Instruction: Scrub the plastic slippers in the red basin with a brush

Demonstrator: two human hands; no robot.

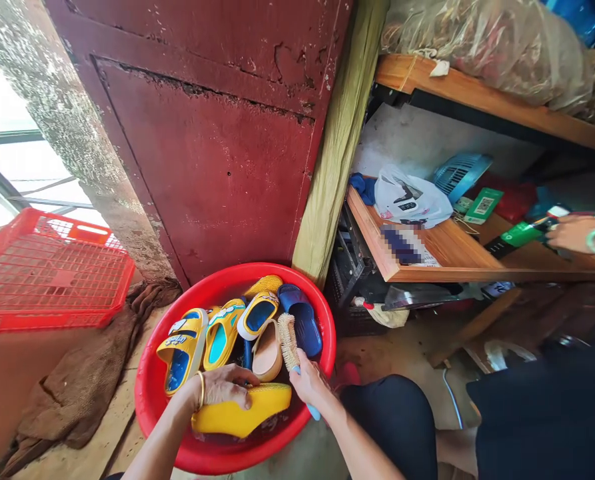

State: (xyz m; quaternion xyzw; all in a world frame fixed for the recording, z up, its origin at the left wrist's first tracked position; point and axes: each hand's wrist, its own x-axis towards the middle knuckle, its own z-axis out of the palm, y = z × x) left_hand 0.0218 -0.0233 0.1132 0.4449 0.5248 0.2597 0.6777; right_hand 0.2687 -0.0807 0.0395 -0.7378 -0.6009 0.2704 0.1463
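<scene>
A red plastic basin holds water and several slippers. My left hand grips a yellow slipper turned on its side at the near edge of the basin. In my right hand is a scrub brush with pale bristles and a light blue handle, held just above the yellow slipper. Behind my hands lie yellow slippers with blue insides, a beige slipper and a dark blue slipper.
A red plastic crate stands at left beside a brown cloth. The dark red door rises behind the basin. At right, a wooden shelf bears a white plastic bag and a blue fan; another person's hand reaches in with a green object.
</scene>
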